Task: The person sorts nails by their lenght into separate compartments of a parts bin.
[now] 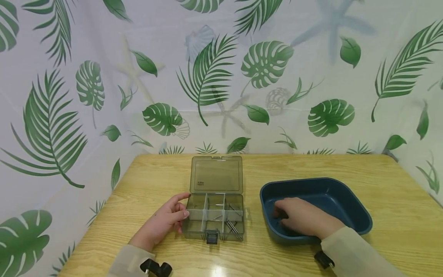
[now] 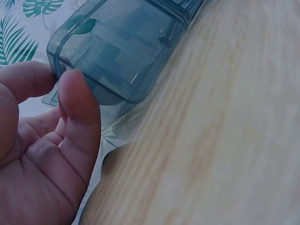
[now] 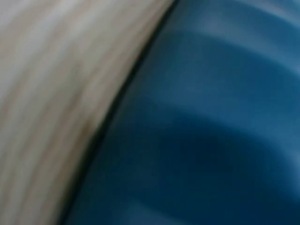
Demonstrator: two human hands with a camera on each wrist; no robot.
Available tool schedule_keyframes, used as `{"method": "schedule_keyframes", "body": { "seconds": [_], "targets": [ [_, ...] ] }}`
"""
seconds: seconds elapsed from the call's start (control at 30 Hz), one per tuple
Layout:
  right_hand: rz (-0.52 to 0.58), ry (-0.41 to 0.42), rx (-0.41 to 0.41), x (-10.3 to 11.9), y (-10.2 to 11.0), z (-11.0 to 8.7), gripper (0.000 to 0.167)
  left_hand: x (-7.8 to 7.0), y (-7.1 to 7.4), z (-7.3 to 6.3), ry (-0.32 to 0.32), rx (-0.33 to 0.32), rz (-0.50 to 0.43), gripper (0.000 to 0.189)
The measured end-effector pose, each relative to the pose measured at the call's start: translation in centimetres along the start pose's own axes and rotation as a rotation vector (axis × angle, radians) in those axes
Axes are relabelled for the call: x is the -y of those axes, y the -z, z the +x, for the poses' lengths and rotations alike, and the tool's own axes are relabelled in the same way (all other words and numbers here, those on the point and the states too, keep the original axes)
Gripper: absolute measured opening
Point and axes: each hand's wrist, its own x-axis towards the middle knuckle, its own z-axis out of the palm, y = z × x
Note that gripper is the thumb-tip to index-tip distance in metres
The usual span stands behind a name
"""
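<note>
A smoky see-through compartment box (image 1: 196, 222) lies on the table with its lid (image 1: 217, 175) swung up at the back. Several thin metal pieces, like screws or nails (image 1: 232, 227), lie in its right-hand compartments. My left hand (image 1: 162, 223) holds the box at its left side, thumb on the rim; in the left wrist view thumb and forefinger meet at a corner. My right hand (image 1: 304, 216) reaches down into a dark blue tub (image 1: 346, 200), fingers bent toward its floor near the left wall. The fingertips are partly hidden, so whether they hold anything does not show.
Both things stand on a wood-grain table (image 1: 166, 173). A leaf-printed cloth (image 1: 221, 77) hangs behind it and at the sides. The box's front latch (image 1: 212, 237) hangs unfastened. The right wrist view is blurred and shows mainly the tub wall (image 3: 197, 117).
</note>
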Motion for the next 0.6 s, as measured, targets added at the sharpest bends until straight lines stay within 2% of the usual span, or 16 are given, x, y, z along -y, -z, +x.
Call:
{"method": "schedule_keyframes", "body": {
  "seconds": [0.1,0.23,0.33,0.6],
  "targets": [
    [-0.051,-0.019,-0.039,-0.20,-0.19,-0.13,0.013,-0.01,0.00,-0.02,0.002,0.001,-0.002,0.067],
    [-0.113,-0.011,-0.073,-0.17,-0.17,-0.33,0.025,-0.08,-0.02,-0.04,0.006,-0.002,-0.007,0.066],
    [-0.129,0.001,-0.091,-0.19,-0.06,-0.55,0.027,-0.04,-0.06,-0.10,0.009,-0.002,-0.010,0.066],
    [0.010,-0.019,-0.120,0.01,0.75,-0.86,0.019,-0.23,-0.09,-0.11,0.004,0.003,-0.004,0.066]
  ]
}}
